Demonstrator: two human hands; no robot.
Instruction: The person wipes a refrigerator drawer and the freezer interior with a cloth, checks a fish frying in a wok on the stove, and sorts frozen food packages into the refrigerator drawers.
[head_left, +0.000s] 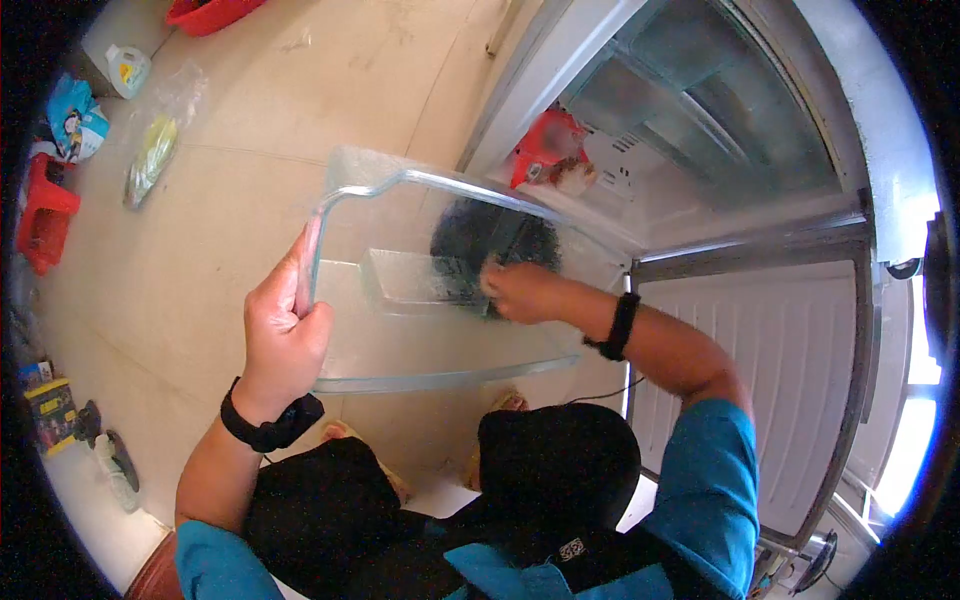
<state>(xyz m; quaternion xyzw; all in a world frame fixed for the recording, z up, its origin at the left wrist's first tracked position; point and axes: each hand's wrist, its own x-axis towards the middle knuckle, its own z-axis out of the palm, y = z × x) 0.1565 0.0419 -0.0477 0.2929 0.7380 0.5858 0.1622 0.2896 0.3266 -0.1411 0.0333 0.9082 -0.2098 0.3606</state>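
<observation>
A clear plastic fridge drawer [450, 376] is held tilted in front of me, its open side facing me. My left hand [285, 330] is closed on the drawer's left rim, thumb on the near side. Inside the drawer's opening is my right hand [525, 292], fingers curled together near the inner wall. What those fingers hold, if anything, I cannot make out. A dark round shape [465, 235] shows at and through the clear plastic behind the right hand; its kind is unclear.
An open fridge [690, 200] stands at the right, its lower door [750, 380] swung toward me. A red package [548, 150] sits inside it. Along the left lie a plastic bag [155, 155], a white jug [127, 70] and a red plastic item [47, 212]. A red basin [210, 12] is at the top.
</observation>
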